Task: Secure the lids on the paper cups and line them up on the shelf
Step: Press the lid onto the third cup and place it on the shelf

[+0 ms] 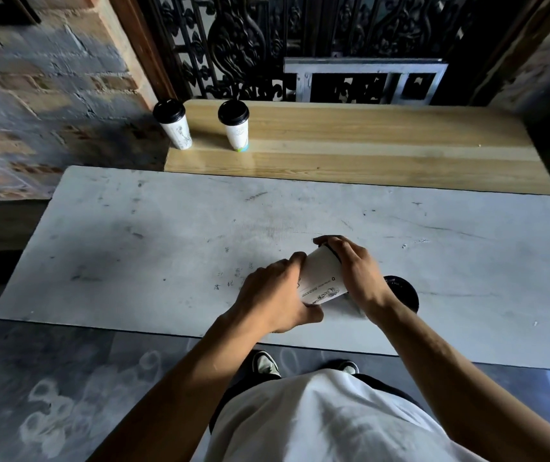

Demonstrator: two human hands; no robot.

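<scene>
A white paper cup (322, 278) with a dark printed drawing is held tilted over the grey table (153, 235). My left hand (273, 295) grips its body from the left. My right hand (355, 271) is closed over its top, where a black lid (333, 254) shows as a thin dark rim under the fingers. Another black lid (401, 292) lies just right of my right wrist, partly hidden. Two lidded white cups (177, 125) (237, 126) stand upright, apart, at the left end of the wooden shelf (366, 145).
The wooden shelf runs behind the table along a black ornate iron grille (240, 45), with a grey metal frame (366, 80) leaning at its back. A brick wall (50, 95) stands at the left. My shoes (265, 363) show below the table's near edge.
</scene>
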